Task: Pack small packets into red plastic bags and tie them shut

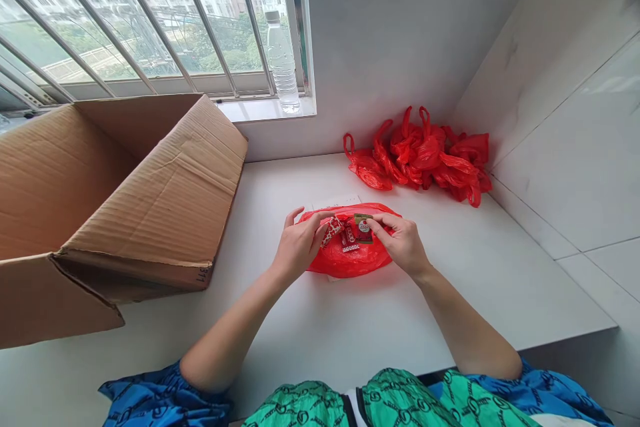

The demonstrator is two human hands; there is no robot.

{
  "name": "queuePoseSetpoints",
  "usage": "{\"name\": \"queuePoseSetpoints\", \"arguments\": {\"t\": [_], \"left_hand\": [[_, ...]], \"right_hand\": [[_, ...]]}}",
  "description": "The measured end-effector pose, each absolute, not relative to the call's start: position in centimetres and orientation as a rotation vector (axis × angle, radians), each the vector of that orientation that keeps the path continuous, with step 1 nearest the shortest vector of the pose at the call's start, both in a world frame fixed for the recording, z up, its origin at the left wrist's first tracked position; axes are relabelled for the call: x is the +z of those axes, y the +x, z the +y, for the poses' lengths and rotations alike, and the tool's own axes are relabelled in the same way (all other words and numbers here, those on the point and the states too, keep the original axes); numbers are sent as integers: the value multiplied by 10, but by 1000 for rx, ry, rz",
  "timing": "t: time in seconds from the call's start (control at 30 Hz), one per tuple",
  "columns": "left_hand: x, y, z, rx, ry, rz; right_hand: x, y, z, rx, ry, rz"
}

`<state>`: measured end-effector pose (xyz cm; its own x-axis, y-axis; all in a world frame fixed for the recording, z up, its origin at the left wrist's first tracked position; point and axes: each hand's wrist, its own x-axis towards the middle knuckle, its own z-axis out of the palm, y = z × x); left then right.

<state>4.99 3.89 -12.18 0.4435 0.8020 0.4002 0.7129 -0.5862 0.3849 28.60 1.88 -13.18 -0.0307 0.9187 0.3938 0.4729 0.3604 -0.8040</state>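
In the head view a red plastic bag (363, 267) lies spread on the white counter (350, 320). My right hand (404, 245) pinches a small dark green packet (364, 229) between thumb and fingers, over the bag. On the left side, my left hand (299, 247) has its thumb and fingers around the edge of a small red-and-white patterned packet (332, 231). A dark red packet with a dotted edge (349, 240) rests on the bag between both hands. Under the bag, a sheet of paper (334, 203) shows only at its edges.
Several bunched red plastic bags (420, 157) sit against the back wall at right. An open cardboard box (155, 193) takes up the counter's left side. On the window sill stands a clear water bottle (283, 63). A tiled wall (575, 127) borders the right.
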Motion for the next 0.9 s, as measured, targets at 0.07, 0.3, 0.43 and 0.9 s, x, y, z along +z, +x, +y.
{"name": "queuePoseSetpoints", "arguments": {"t": [0.07, 0.3, 0.43, 0.9], "left_hand": [[-123, 50, 39, 817, 2561, 1359], [-138, 47, 48, 741, 2609, 1361], [-136, 49, 47, 827, 2703, 1477], [-127, 65, 28, 948, 2111, 1129]], "right_hand": [[-131, 286, 18, 622, -1261, -1625], [-134, 286, 20, 610, -1272, -1603], [-133, 285, 18, 402, -1291, -1709], [-137, 276, 12, 345, -1144, -2108]]}}
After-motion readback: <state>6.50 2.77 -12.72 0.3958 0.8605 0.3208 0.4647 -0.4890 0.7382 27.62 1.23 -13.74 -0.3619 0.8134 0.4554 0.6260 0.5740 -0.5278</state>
